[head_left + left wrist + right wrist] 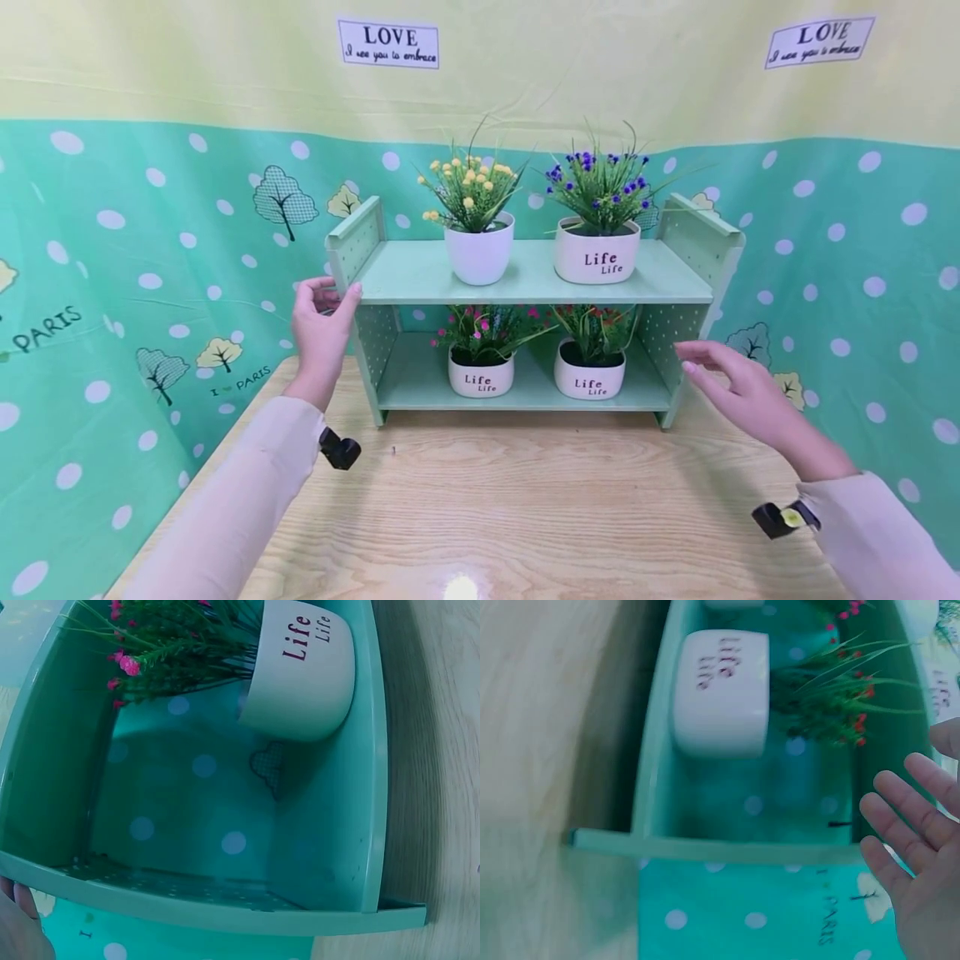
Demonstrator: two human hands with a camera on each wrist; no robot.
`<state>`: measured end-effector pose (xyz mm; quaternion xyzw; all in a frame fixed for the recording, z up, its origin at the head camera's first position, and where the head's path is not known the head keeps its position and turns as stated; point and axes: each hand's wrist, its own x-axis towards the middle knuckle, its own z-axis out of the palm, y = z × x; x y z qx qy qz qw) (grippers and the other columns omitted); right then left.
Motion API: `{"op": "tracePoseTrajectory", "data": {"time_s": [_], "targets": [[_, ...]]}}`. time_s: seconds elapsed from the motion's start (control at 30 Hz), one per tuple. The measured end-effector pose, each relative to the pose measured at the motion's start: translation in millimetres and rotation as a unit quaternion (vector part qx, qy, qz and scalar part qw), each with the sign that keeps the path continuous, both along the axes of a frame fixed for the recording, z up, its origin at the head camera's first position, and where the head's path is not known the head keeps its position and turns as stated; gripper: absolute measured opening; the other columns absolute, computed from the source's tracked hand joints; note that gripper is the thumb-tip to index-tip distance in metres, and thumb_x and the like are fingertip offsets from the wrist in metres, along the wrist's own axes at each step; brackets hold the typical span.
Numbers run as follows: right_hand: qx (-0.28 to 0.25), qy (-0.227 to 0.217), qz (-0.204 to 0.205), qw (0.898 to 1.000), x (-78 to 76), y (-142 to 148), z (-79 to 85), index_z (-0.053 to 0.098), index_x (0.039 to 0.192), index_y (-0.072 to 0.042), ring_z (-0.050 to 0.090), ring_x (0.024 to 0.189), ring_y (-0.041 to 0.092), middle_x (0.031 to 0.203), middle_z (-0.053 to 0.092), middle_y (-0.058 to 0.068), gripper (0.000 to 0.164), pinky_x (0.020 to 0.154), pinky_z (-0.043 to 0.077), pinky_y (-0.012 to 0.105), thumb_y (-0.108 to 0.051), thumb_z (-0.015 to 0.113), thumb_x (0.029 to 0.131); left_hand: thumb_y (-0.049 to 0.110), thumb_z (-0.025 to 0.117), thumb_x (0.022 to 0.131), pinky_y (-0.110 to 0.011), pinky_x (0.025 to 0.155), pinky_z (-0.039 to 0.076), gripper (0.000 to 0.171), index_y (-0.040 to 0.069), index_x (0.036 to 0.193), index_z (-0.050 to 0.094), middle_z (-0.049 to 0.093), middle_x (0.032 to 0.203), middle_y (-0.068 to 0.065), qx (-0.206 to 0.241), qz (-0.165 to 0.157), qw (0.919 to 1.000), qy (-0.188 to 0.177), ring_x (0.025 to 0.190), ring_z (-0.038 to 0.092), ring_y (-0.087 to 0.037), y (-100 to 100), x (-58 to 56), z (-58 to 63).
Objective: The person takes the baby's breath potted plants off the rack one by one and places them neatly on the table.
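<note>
A pale green two-tier shelf (540,402) stands on the wooden table, its side panels dotted with small holes. My left hand (322,333) is at its left panel, thumb over the front edge and curled fingers on the outer side; the left wrist view shows only part of these fingers (22,900). Just outside the right panel, my right hand (738,387) hangs with relaxed, spread fingers and holds nothing. On the upper tier stand a plain white pot (480,254) of yellow flowers and a "Life" pot (597,257) of purple ones.
The lower tier bears two white "Life" pots, one with pink flowers (482,380), one with red (590,380). A green and yellow printed curtain (172,283) hangs behind and beside the table (525,500). Black wrist cameras (341,450) sit on both sleeves.
</note>
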<state>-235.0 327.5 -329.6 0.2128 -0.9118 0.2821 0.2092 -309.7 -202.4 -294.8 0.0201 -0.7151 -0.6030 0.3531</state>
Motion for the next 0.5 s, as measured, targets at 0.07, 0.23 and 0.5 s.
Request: {"op": "tracePoseTrajectory", "data": {"time_s": [0.07, 0.23, 0.5], "targets": [[-0.012, 0.014, 0.007, 1.0, -2.9, -5, 5.9, 0.059, 0.134, -0.008, 0.058, 0.109, 0.011, 0.126, 0.065, 0.009, 0.032, 0.087, 0.041, 0.01, -0.018, 0.057, 0.104, 0.036, 0.074, 0.092, -0.026, 0.078, 0.048, 0.041, 0.013, 0.121, 0.055, 0.055, 0.1, 0.002, 0.002, -0.002, 1.0, -0.004, 0.095, 0.053, -0.011, 0, 0.4, 0.2], [-0.033, 0.04, 0.026, 0.998, -10.5, -16, 22.7, 0.06, 0.133, -0.008, 0.055, 0.104, -0.003, 0.123, 0.066, 0.009, 0.03, 0.086, 0.041, 0.007, -0.013, 0.058, 0.103, 0.037, 0.073, 0.093, -0.027, 0.08, 0.048, 0.043, 0.014, 0.123, 0.054, 0.054, 0.104, 0.002, 0.016, -0.011, 0.9997, -0.013, 0.098, 0.053, -0.012, 0, 1.6, 0.8], [-0.061, 0.038, 0.025, 0.997, -18.1, -31, 49.2, 0.057, 0.136, -0.005, 0.056, 0.111, 0.009, 0.128, 0.063, 0.012, 0.035, 0.091, 0.038, 0.007, -0.018, 0.057, 0.104, 0.036, 0.072, 0.094, -0.028, 0.081, 0.048, 0.042, 0.013, 0.124, 0.053, 0.052, 0.105, 0.001, 0.025, -0.021, 0.9993, -0.015, 0.098, 0.052, -0.012, 2, 1.5, 1.2]]}}
